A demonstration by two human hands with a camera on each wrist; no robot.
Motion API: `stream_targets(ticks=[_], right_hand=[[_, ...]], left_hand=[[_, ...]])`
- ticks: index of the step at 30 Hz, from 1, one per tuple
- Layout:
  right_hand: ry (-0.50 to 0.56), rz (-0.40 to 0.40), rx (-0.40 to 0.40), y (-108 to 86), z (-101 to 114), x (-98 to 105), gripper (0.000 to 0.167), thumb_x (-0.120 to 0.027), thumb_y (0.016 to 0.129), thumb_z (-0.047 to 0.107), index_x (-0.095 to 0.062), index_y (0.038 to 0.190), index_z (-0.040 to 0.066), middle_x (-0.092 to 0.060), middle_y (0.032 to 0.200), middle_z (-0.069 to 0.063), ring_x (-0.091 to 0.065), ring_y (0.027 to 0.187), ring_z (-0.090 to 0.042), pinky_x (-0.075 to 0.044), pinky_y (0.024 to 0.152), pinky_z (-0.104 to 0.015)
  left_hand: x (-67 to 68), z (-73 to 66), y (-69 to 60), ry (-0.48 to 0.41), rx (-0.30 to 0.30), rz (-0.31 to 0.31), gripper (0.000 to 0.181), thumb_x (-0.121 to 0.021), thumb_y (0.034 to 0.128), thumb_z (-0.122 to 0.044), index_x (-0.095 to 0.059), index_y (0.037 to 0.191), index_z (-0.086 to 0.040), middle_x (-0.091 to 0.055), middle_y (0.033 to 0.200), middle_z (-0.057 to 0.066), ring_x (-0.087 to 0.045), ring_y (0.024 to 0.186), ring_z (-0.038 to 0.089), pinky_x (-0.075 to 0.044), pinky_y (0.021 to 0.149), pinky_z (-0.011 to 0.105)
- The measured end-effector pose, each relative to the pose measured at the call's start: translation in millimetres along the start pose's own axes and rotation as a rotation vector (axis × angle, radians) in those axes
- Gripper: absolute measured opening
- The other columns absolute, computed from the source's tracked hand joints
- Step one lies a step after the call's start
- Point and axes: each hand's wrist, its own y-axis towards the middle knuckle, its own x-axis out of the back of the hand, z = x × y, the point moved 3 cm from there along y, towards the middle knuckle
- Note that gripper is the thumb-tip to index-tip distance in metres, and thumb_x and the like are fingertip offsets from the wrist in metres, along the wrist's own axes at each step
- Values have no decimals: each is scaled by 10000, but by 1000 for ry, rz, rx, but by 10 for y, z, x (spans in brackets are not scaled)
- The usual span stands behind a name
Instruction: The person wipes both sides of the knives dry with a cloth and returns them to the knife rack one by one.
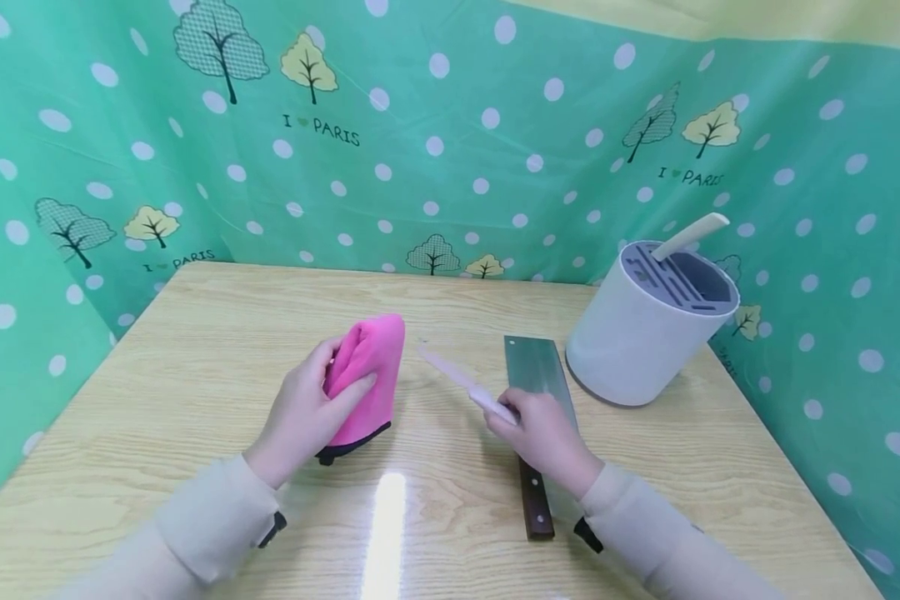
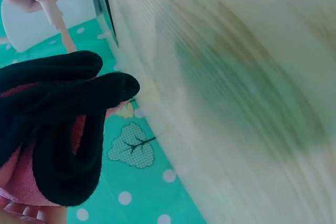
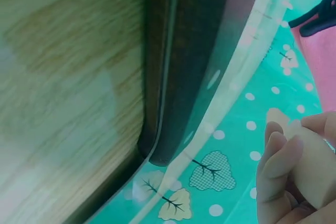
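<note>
In the head view my left hand grips a folded pink cloth with a black edge, thumb on the near side. My right hand holds a small knife by its white handle, the pale blade pointing up and left toward the cloth, apart from it. Beneath that hand a cleaver lies on the table, its dark wooden handle toward me. The left wrist view shows the cloth's black edge close up. In the right wrist view, curled fingers wrap the knife's handle.
A white round knife block with a grey slotted top stands at the right, beside the cleaver. One pale handle sticks up from it. Behind the wooden table hangs a green dotted curtain.
</note>
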Motion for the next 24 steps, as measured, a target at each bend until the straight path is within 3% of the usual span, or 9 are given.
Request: stream_targets(ticks=[13,20,24], right_hand=[[-154,-42,171,-86,182,39,151,-720,900,213,-692,933,68,-587,717,48,-430,542,-53,-377,495,-193],[-141,-45,178,-108,251,31,159,-721,895,220,-701,966,79,-629,765,37,-445,552,-38,-382,494,-176],[-126,-61,206,-119,267,21,128,-719,879,203,-700,927,85,-600,727,56,-423,534,-26,-369,477,-168]], left_hand=[[137,-113,67,186,-238,-24,436,-635,954,-153,-510,1349,-16,-640,1141,111,-629,968,243,-545,809,423],[135,-202,111,377,-513,-116,393,-625,861,30,-566,1248,-11,-667,1113,124,-663,1001,282,-574,808,470],[115,-269,141,467,-697,-178,403,-721,831,-13,-594,1213,-34,-687,1092,109,-677,989,279,-594,762,445]])
